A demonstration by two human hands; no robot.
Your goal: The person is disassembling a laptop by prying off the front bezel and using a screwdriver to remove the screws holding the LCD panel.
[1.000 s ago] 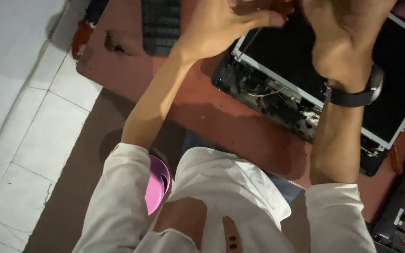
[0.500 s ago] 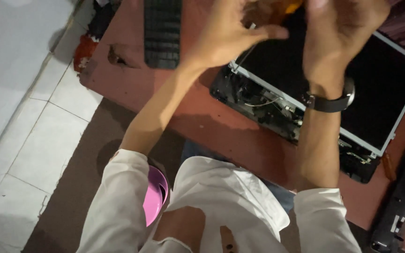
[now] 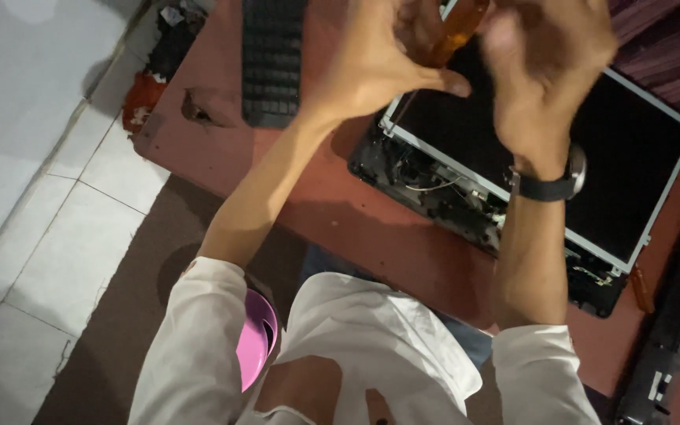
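**Both hands up over opened laptop, amber-handled tool between them**

Left hand [image 3: 371, 59] raised above the red-brown table [image 3: 340, 212], fingers curled, thumb stuck out to the right, closed round the amber translucent handle [image 3: 456, 27] (looks like a screwdriver grip, tip hidden so can't confirm). Right hand [image 3: 548, 67] just beside it, motion-blurred, fingers half curled; can't tell if it's actually gripping the handle or only touching it. Dark wristwatch [image 3: 548, 185] on the right wrist.

Below the hands: dismantled laptop, black screen panel [image 3: 584, 165] w/ silver frame lying flat on the table, dark base [image 3: 442, 197] exposed along its near edge w/ loose wires and small parts showing. Black keyboard [image 3: 273, 59] lies apart on the table, left of the hands. Another dark casing part [image 3: 670, 346] at far right edge. Pink bowl-like thing [image 3: 255, 340] by the left elbow, partly hidden by the white sleeve [image 3: 190, 346]. White tiled floor [image 3: 49, 197] at left, red-black clutter [image 3: 151, 83] at table corner.

Judgement on doing this well: tool is being handled in mid-air right over the bare panel, so keep a firm grip w/ the left, settle the right before any twisting or pulling, and keep the tip away from the glass and thin wires. Slow the right hand; the blur suggests quick movement, risky near loose parts
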